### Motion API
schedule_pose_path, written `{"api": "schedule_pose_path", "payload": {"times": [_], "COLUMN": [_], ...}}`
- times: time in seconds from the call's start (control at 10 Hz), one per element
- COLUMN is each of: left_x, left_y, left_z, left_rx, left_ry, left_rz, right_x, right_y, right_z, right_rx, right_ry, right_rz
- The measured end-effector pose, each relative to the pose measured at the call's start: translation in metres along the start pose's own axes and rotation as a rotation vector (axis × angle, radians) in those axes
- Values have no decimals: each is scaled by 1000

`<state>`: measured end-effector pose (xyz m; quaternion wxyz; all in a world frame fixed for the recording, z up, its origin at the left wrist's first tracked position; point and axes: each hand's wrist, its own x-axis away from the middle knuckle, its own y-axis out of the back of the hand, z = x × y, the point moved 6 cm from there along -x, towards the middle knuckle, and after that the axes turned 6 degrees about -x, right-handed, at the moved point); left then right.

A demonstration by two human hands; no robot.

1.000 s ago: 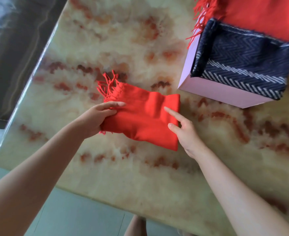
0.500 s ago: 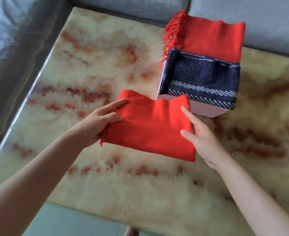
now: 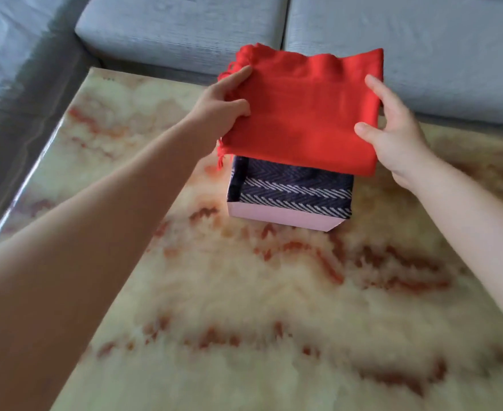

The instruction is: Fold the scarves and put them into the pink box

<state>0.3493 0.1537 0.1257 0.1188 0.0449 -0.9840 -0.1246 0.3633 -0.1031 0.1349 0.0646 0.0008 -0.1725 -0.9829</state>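
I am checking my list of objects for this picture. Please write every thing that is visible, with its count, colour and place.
red scarf: one, bright red, folded, held in the air over the far part of the box
navy scarf: one, dark blue with white zigzag stripes, lying inside the box
pink box: one, pale pink, open on top, standing on the far middle of the table
table: one, cream marble pattern with reddish veins, filling the lower part of the view
sofa cushions: two seen, grey-blue, behind the table's far edge
left hand: one, grips the scarf's left edge
right hand: one, holds the scarf's right edge
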Motion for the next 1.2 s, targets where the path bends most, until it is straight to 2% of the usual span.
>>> {"api": "schedule_pose_path", "payload": {"times": [0.2, 0.3, 0.4, 0.5, 0.6, 0.7, 0.8, 1.1, 1.2], "left_x": [-38, -36, -29, -17, -15, -25, -28, -17, -14], "left_y": [-42, -50, -49, -45, -56, -68, -69, -74, -64], "left_z": [39, 56, 54, 45, 38, 55, 69, 65, 35], "left_rx": [-482, -543, -680, -819, -884, -846, -991, -1187, -1110], "left_ry": [31, 44, 112, 62, -176, -132, -116, -18, -19], "left_rz": [-27, -80, -159, -278, -197, 64, 116, 161, 57], "right_x": [-21, -17, -12, -7, -4, -4, -8, -7, -7], "right_y": [-13, -17, -16, -10, -21, -34, -37, -38, -29], "right_z": [-70, -80, -75, -63, -57, -79, -96, -88, -52], "right_rx": [276, 370, 505, 662, 776, 781, 823, 902, 846], "right_ry": [-165, -209, -157, -69, 90, 8, -73, -227, -190], "right_rz": [-37, -124, -124, -88, 53, 183, 215, 300, 230]}}
